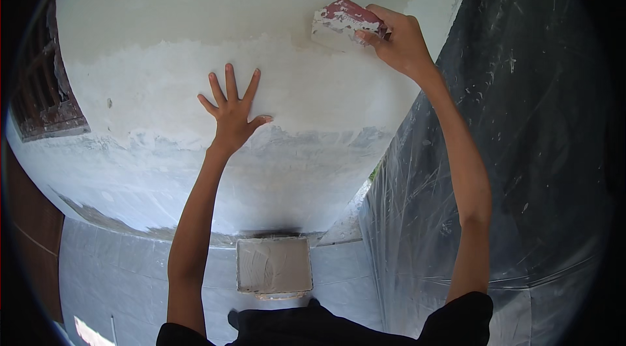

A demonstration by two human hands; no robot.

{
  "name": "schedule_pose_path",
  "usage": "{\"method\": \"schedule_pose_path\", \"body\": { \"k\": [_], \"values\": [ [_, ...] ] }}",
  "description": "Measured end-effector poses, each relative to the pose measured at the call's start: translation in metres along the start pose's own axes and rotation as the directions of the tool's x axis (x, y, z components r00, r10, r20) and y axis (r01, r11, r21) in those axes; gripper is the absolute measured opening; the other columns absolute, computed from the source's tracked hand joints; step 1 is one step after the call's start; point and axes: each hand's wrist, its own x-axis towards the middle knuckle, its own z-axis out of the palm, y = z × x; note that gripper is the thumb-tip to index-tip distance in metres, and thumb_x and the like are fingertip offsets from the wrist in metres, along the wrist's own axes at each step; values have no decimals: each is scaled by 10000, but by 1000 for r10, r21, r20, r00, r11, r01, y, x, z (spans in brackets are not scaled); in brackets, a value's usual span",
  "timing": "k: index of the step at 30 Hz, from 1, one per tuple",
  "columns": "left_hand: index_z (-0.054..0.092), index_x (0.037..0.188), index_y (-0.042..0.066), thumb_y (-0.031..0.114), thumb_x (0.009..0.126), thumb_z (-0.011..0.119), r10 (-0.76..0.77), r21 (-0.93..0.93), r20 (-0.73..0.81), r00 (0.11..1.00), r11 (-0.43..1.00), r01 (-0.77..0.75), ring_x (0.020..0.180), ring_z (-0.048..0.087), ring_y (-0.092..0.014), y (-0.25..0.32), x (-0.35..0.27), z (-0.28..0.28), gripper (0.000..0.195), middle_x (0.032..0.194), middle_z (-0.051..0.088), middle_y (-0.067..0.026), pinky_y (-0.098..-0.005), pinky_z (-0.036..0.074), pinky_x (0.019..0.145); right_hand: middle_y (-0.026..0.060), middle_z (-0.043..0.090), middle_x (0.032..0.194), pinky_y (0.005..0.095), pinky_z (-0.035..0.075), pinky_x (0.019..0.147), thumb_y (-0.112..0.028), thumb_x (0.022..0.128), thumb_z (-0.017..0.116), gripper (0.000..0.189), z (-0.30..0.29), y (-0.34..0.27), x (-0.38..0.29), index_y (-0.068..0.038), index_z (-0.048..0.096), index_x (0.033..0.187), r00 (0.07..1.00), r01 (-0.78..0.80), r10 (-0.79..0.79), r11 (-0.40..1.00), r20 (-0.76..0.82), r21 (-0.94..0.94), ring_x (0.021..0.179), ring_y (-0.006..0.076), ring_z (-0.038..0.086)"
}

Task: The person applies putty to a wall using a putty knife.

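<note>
A plaster-smeared scraper [348, 23] with a reddish upper part is gripped in my right hand [403, 42]. Its pale lower part lies against the wall [161, 82], near the edge between a beige coat above and a whiter coat below. My left hand [234, 113] rests on the white area with its fingers spread and holds nothing. Below, close to the foot of the wall, stands a rectangular tray [238, 267] of beige plaster or putty [276, 263] with trowel marks on its surface.
A dark plastic sheet [528, 150], spotted with white, hangs on the right beside the wall's edge. On the left is a brown wooden window grille [44, 86]. Grey tiles [132, 267] cover the floor. A brown panel [34, 228] stands at the lower left.
</note>
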Motion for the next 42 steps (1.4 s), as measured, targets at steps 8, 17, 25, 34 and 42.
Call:
{"method": "schedule_pose_path", "body": {
  "k": [8,17,25,34,42],
  "values": [
    [199,1511,273,466,754,737,-19,-35,33,999,999,20,1374,-228,-485,7,1,0,948,1552,-138,-222,-777,-74,931,137,686,814,334,479,651,-151,802,735,319,-45,14,24,-44,636,1086,880,-153,164,986,-445,59,663,185,616],
    [194,1511,284,468,743,742,-10,-29,4,1000,1000,10,1377,-214,-491,5,1,1,961,1554,-127,-221,-781,-69,931,107,671,761,306,468,629,-168,803,722,301,-10,18,14,-51,640,1068,962,-125,102,989,-253,-75,635,173,587],
    [191,1511,288,496,767,704,-9,-29,20,1000,1000,9,1377,-195,-503,6,2,-3,927,1555,-110,-225,-785,-56,930,93,687,820,273,470,670,-181,808,722,320,17,14,-17,-22,626,1069,974,-78,131,959,-182,271,686,127,574],
    [199,1509,273,500,866,591,38,-19,-36,999,999,-39,1388,-162,-495,0,2,5,787,1562,-86,-209,-782,-37,936,74,683,794,286,483,641,-126,825,705,237,-8,1,-23,-4,627,1013,727,-207,236,971,-645,122,646,133,605],
    [251,1492,321,420,875,607,173,-17,51,984,985,-172,1445,24,-363,-24,-30,-34,719,1588,20,-96,-630,104,1073,12,636,824,220,400,499,-80,857,683,212,63,-99,-136,-8,590,1033,636,-260,650,688,-416,677,629,50,515]
  ]
}}
